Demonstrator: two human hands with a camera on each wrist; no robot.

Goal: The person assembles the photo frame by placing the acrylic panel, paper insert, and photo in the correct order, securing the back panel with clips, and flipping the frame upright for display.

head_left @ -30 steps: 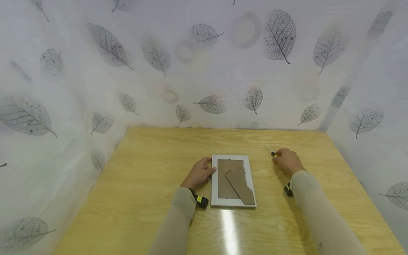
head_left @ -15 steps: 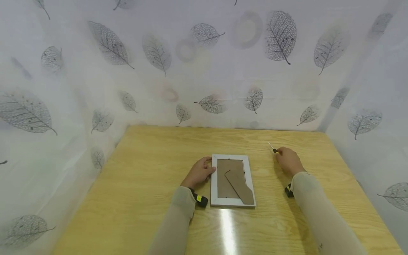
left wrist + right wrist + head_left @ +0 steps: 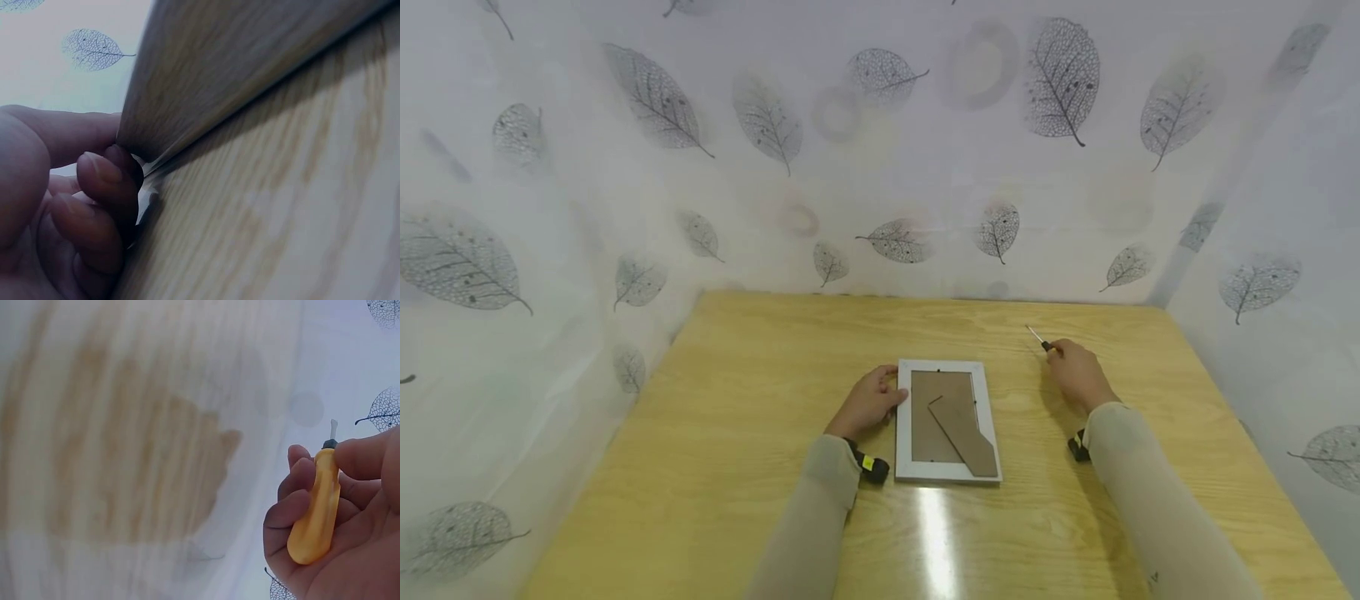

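A picture frame with a white border lies back side up on the wooden table. Its brown backing carries a folded stand set at a slant. My left hand holds the frame's left edge near the far corner. In the left wrist view, the thumb and curled fingers meet at the frame's side. Right of the frame, my right hand grips a small screwdriver by its yellow handle. The shaft points away and to the left, above the table, apart from the frame.
Pale sheeting printed with grey leaves hangs behind the table and at both sides. A black band with a small device is on the left wrist, and another on the right. Light glares off the table in front of the frame.
My right hand has shifted slightly away with the screwdriver, and less of the yellow handle shows in the head view. The left hand and the picture frame have stayed in place.
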